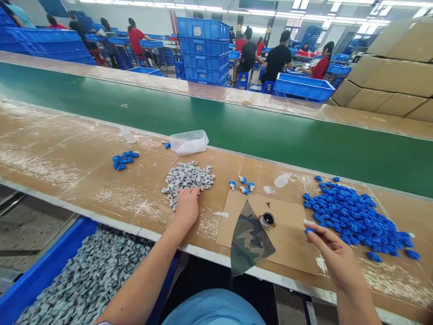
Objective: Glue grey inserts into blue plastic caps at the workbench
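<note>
My left hand (188,206) rests at the front edge of a pile of small grey parts (186,178); its fingertips touch the pile, and whether they pinch a part is hidden. My right hand (331,248) pinches a small blue piece (309,230) with a whitish bit at its top, over the right edge of a cardboard sheet (291,253). Beyond it spreads a heap of blue pieces (352,212). On the cardboard stand a small jar of dark liquid (268,220) and a camouflage-patterned cloth piece (250,239). Several blue-and-white pieces (244,190) lie behind the sheet.
A clear plastic tray (189,143) stands behind the grey pile. Blue pieces (122,161) lie to the left. A blue bin of grey parts (84,271) sits below the table edge. A green belt (237,124) runs behind; people and blue crates (203,49) are beyond.
</note>
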A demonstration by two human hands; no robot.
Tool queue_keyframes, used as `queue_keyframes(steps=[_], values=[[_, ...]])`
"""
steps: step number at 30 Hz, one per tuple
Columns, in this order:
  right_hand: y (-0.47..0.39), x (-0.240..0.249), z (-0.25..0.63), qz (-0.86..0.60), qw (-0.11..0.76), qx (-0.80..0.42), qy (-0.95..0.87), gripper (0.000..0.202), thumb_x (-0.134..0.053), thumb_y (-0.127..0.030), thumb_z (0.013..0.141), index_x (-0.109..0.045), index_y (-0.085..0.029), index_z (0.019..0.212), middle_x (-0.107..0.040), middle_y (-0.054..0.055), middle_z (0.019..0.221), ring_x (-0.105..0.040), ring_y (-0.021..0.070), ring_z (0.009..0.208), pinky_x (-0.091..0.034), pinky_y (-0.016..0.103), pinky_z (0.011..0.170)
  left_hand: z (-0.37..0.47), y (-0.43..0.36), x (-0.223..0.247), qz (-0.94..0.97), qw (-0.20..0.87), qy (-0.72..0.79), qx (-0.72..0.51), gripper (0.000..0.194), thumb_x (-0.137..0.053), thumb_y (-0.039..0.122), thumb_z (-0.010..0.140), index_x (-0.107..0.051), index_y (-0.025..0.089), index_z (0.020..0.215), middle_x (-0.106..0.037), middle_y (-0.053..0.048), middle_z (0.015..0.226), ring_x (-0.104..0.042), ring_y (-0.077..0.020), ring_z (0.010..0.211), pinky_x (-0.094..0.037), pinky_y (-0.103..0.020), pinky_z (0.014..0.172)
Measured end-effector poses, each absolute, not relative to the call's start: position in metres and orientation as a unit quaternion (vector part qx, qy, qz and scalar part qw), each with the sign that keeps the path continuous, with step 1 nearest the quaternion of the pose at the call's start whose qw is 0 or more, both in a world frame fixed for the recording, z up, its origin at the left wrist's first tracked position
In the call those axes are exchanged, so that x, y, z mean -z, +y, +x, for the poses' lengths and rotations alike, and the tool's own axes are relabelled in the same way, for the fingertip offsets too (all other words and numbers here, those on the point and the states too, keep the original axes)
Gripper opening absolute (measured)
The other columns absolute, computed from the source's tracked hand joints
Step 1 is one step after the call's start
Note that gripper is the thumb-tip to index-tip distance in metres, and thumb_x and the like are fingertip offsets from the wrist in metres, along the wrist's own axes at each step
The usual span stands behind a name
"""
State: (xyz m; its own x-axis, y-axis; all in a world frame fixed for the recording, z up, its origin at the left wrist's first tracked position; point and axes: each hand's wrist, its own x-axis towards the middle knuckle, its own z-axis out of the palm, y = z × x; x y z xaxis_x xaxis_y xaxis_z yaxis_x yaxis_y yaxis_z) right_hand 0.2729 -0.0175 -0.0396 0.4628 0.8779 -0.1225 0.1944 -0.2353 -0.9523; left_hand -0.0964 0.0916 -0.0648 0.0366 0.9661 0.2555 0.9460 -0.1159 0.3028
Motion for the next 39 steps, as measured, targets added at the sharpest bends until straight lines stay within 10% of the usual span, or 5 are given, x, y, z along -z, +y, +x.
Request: queue_keyframes(steps=[10, 23, 39], values=[[-0.018, 0.043, 0.227, -0.565, 0.5, -0.528, -0.39, 0.042, -0.078, -0.05, 0.063, -0.072, -0.023, 0.094, -0.072, 0.006, 0.089, -0.067, 0.0177, 0.079, -0.057, 0.036, 0.08, -0.101, 0.086, 0.073, 0.724, 0.043, 0.643, -0.247, 0.024, -0.038, 0.016, 0.08, -0.062, 0.02, 0.082, -0.062, -0.009, 0.077, -0.057, -0.0259, 0.076, -0.045, -0.037, 0.072], [0.001, 0.032, 0.219, -0.596, 0.33, -0.112, -0.723, 0.02, -0.052, -0.029, 0.089, -0.069, -0.024, 0.099, -0.072, 0.006, 0.093, -0.067, 0.0203, 0.087, -0.054, 0.034, 0.075, -0.041, 0.038, 0.047, 0.395, 0.629, 0.496, -0.449, 0.036, -0.078, 0.033, 0.057, -0.061, 0.017, 0.084, -0.065, -0.002, 0.082, -0.061, -0.0146, 0.078, -0.049, -0.027, 0.077], [0.008, 0.031, 0.22, -0.569, 0.275, -0.043, -0.773, 0.021, -0.048, -0.028, 0.092, -0.068, -0.025, 0.098, -0.072, 0.005, 0.089, -0.065, 0.0206, 0.084, -0.052, 0.034, 0.072, -0.005, 0.023, 0.049, 0.341, 0.73, 0.425, -0.412, 0.036, -0.083, 0.037, 0.056, -0.063, 0.017, 0.079, -0.067, 0.0, 0.069, -0.063, -0.0122, 0.065, -0.052, -0.026, 0.068]])
